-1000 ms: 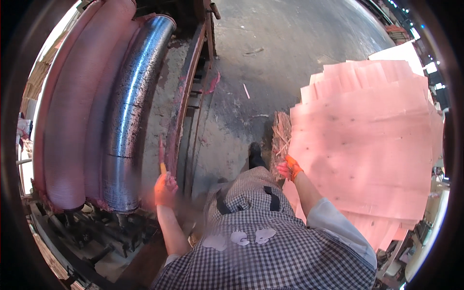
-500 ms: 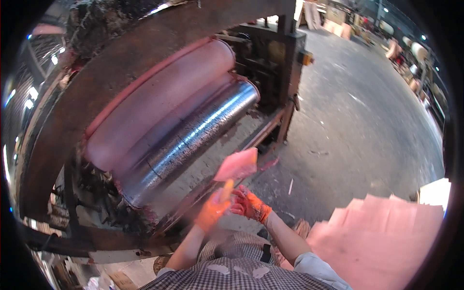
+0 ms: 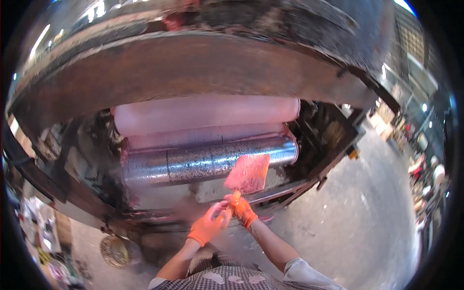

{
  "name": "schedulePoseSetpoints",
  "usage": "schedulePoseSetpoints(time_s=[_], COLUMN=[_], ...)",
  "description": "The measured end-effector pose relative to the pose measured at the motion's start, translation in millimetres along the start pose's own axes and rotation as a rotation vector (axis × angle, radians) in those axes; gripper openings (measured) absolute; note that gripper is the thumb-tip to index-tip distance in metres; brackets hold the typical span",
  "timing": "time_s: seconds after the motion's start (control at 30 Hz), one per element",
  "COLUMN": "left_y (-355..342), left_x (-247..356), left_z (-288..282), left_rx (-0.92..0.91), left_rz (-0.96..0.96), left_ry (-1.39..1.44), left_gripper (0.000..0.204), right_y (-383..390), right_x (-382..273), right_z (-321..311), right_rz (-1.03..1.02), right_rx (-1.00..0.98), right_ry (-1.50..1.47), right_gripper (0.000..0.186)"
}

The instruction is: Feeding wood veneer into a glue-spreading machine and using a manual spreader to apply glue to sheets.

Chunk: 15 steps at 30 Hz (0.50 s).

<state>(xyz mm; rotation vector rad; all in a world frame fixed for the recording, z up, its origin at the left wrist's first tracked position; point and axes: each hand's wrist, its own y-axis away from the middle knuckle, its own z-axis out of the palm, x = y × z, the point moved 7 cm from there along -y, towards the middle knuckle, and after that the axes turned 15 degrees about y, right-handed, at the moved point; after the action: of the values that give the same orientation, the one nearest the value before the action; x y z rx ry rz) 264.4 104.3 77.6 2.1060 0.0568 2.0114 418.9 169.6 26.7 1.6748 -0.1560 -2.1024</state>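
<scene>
Nearest me, the person's checked shirt fills the bottom edge, both forearms reaching forward. The left hand, in an orange glove, is half curled with its fingertips touching the right; whether it grips anything I cannot tell. The right hand, gloved the same, pinches the lower corner of a thin pink translucent sheet, held up just before the shiny grooved metal roller. Beyond it lies the pink coated roller under the dark rusty machine frame. Grey concrete floor spreads off right.
</scene>
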Motion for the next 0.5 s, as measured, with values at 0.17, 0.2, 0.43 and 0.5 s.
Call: schedulePoseSetpoints(time_s=[0.17, 0.2, 0.43, 0.5], left_y=[-6.4, -5.5, 40.0, 31.8], left_x=[-41.6, -59.1, -174.8, -208.8], left_z=[-68.3, -81.5, -161.6, -162.2], left_rx=[0.330, 0.371, 0.866, 1.026], left_rz=[-0.205, -0.249, -0.376, -0.271], left_ry=[-0.021, 0.005, 0.117, 0.210], left_gripper=[0.079, 0.079, 0.077, 0.081], right_y=[-59.2, -68.8, -147.9, -179.8], right_x=[-80.2, -101.7, -85.5, -48.1], right_z=[-87.0, -101.4, -168.1, -244.8], right_rz=[-0.225, -0.385, -0.024, 0.154], right_rx=[0.321, 0.344, 0.140, 0.108], right_ry=[1.003, 1.655, 1.171, 1.282], right_gripper=[0.029, 0.029, 0.034, 0.035])
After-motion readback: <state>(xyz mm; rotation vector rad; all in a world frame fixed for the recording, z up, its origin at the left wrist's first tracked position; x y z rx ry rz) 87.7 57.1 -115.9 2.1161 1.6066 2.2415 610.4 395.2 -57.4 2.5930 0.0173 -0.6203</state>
